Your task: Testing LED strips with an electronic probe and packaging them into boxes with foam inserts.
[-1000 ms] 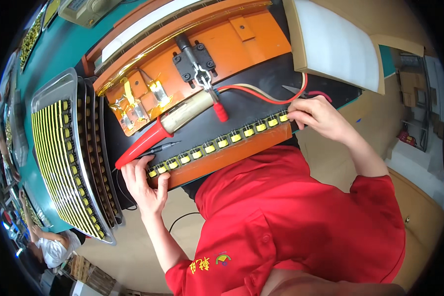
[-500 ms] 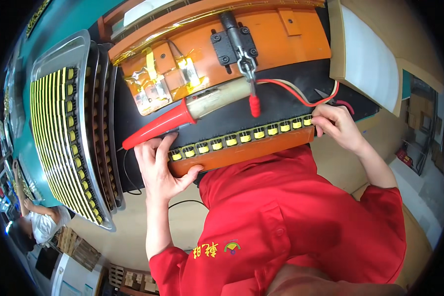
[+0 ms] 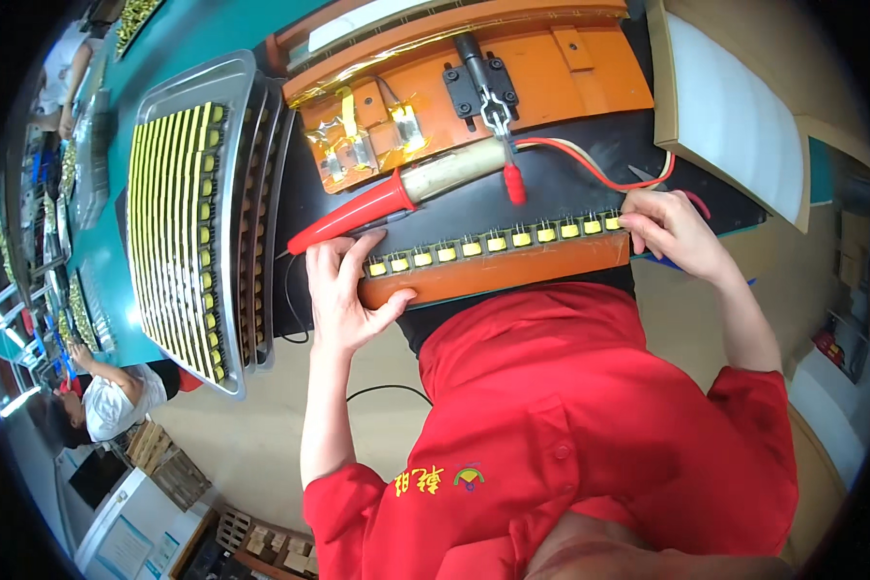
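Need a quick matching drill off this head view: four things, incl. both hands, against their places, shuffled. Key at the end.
Things:
1. Left hand
2. Clamp
3. Right hand
4. Top tray

Places:
A. At the right end of the orange bar
B. On the green table side, left of the bar, bearing yellow-and-black rows
C. At the bar's left end
D. Mounted on the orange panel

Pairs: 1-C, 2-D, 3-A, 4-B
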The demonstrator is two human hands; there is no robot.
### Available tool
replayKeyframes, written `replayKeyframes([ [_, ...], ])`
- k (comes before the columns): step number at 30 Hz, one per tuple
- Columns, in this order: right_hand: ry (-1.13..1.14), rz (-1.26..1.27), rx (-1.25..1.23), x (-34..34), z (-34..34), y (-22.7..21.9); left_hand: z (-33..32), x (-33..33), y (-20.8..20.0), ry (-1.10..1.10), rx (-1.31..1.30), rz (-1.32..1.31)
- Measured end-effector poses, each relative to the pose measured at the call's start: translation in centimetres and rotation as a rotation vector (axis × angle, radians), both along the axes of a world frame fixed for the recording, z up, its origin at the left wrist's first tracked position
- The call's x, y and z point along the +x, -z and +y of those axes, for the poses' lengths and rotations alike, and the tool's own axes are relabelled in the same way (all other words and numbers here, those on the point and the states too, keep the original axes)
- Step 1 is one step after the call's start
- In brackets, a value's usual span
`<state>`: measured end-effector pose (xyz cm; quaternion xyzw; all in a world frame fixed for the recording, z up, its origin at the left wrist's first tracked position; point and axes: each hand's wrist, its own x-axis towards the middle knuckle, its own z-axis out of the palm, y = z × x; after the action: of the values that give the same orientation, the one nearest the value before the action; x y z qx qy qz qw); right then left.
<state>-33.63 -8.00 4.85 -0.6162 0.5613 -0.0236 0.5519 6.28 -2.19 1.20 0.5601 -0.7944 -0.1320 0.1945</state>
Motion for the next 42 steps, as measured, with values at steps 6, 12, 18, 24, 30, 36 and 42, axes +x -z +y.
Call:
replayKeyframes([
  [6,0.041,0.032,-0.553,0.1,5.0,1.5,3.4,-0.1,0.8,-0.319,-0.203,0.103],
  [12,0.019,0.138,-0.98,0.5,7.3,3.9,7.3,-1.1,1.5,-0.487,-0.058,0.202],
  [18,-0.114,0.073,-0.89,-0.8,5.9,2.9,7.8,-1.5,0.4,-0.486,-0.031,0.278],
  [24,-0.139,0.146,-0.961,-1.2,4.6,-0.4,6.6,-1.8,-0.8,-0.486,-0.049,0.253],
  [30,-0.15,0.08,-1.107,-0.5,2.9,0.4,4.9,-1.2,-2.1,-0.505,-0.153,0.242],
  [36,-0.047,-0.025,-1.047,-0.8,0.3,-5.7,4.8,-0.9,-8.5,-0.478,-0.354,0.301],
  [42,0.107,0.058,-1.19,-0.6,-7.3,-7.5,-4.2,-1.7,-10.6,-0.383,-0.469,0.222],
])
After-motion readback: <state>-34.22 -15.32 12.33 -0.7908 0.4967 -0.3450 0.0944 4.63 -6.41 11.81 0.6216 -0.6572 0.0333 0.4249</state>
